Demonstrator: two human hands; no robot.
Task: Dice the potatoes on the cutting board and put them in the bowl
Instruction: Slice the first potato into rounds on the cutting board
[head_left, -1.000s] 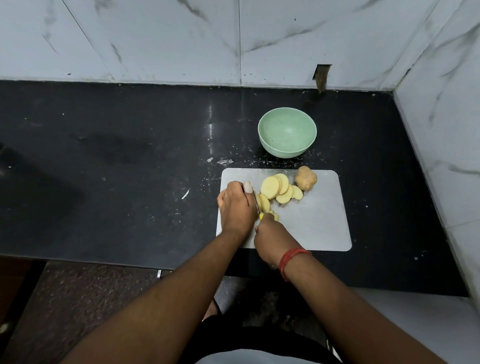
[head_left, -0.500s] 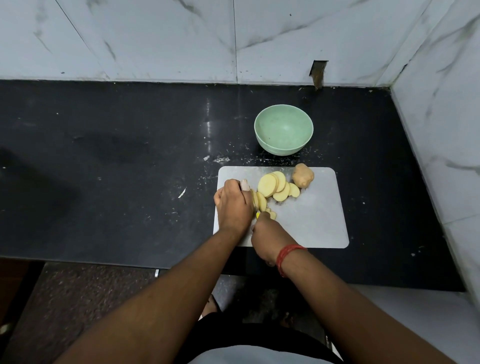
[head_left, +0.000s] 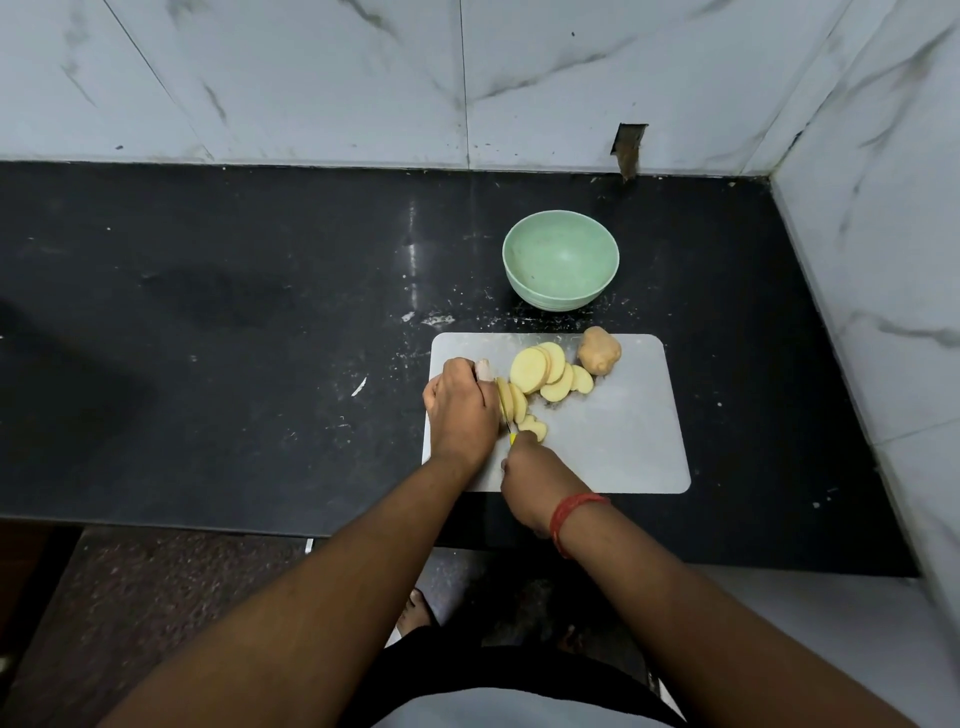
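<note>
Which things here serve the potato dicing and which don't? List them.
In the job: cutting board, potato slices, whole potato, green bowl, knife, left hand, right hand.
Lying about: white scraps on the counter.

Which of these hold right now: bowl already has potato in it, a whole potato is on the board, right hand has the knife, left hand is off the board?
1. The green bowl holds potato pieces. False: it shows nothing inside.
2. An uncut potato lies on the cutting board. True.
3. The right hand grips the knife. True.
4. The left hand rests off the board. False: it holds the potato being sliced on the board.
</note>
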